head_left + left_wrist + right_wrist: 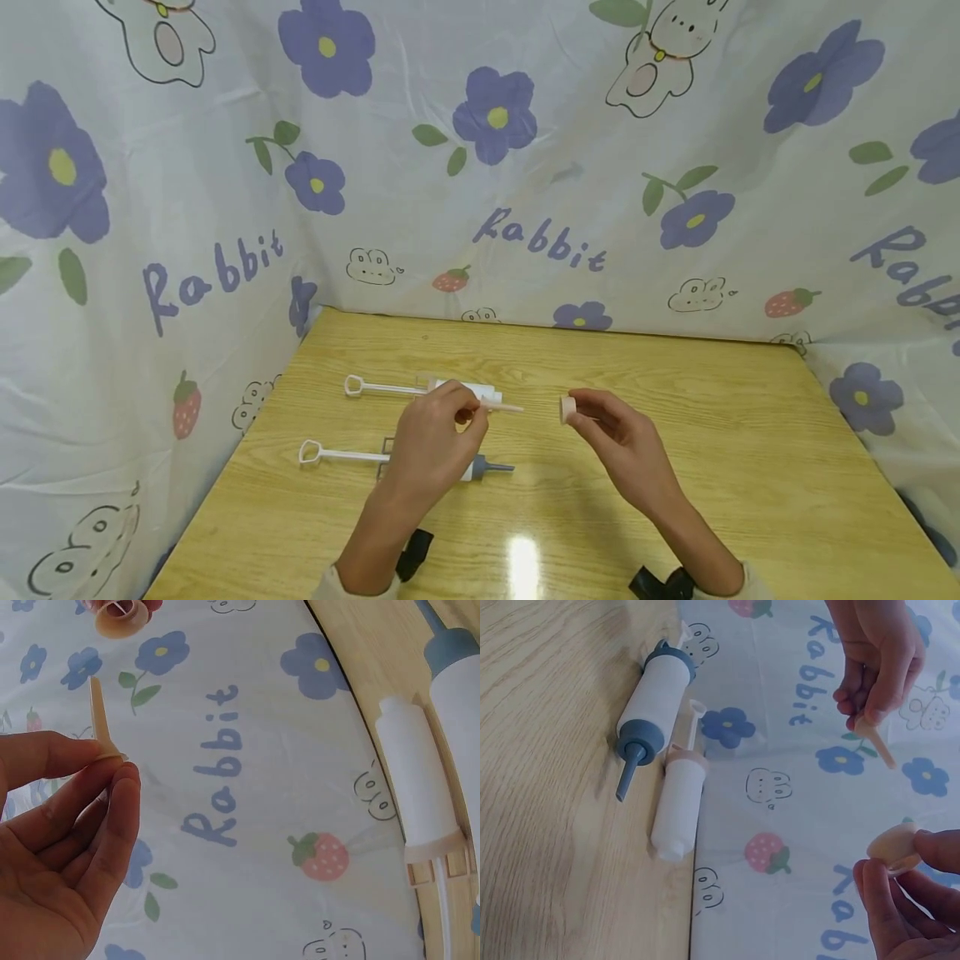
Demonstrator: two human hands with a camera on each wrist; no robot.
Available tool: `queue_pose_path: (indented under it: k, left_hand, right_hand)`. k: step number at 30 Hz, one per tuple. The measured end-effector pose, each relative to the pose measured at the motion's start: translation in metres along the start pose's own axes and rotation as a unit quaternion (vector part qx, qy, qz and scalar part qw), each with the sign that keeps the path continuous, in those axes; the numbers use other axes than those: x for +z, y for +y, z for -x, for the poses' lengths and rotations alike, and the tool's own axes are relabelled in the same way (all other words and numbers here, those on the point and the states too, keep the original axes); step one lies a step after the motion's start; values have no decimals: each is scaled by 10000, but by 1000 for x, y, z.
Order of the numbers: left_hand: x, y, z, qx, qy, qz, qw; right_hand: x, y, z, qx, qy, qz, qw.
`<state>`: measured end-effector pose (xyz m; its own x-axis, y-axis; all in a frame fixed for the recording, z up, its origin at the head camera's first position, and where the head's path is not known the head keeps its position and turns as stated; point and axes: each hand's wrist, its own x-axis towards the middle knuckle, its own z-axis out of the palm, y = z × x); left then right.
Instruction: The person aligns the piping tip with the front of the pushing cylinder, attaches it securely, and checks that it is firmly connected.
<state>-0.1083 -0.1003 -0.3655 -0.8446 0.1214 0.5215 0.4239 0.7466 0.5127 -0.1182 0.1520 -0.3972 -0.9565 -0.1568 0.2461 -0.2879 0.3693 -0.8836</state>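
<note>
Between thumb and fingertips, my left hand (435, 437) pinches a slim beige nozzle (98, 712) by its flared base, the tapered tip pointing right in the head view. My right hand (633, 450) pinches a short beige ring-shaped cap (894, 846) by its sides. The cap's hollow inside shows in the left wrist view. Nozzle and cap are apart, facing each other above the table. Behind the left hand lies a white decorating syringe (679, 806) with a beige collar and a bare front end. A second syringe (656, 694), with blue-grey fittings and its nozzle on, lies nearer, partly hidden by that hand.
The wooden table (712, 417) carries both syringes at left, their white plunger handles (310, 452) pointing left. A white cloth (405, 200) printed with flowers and rabbits hangs around the back and sides. Black wrist straps (415, 556) show near the front.
</note>
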Motion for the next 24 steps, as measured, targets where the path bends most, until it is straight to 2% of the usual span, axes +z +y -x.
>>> queue_pose_path:
  k: [24]
  left_hand:
    - [6, 8, -5, -68, -48, 77, 9999]
  right_hand:
    - [7, -9, -7, -113, -58, -112, 9999]
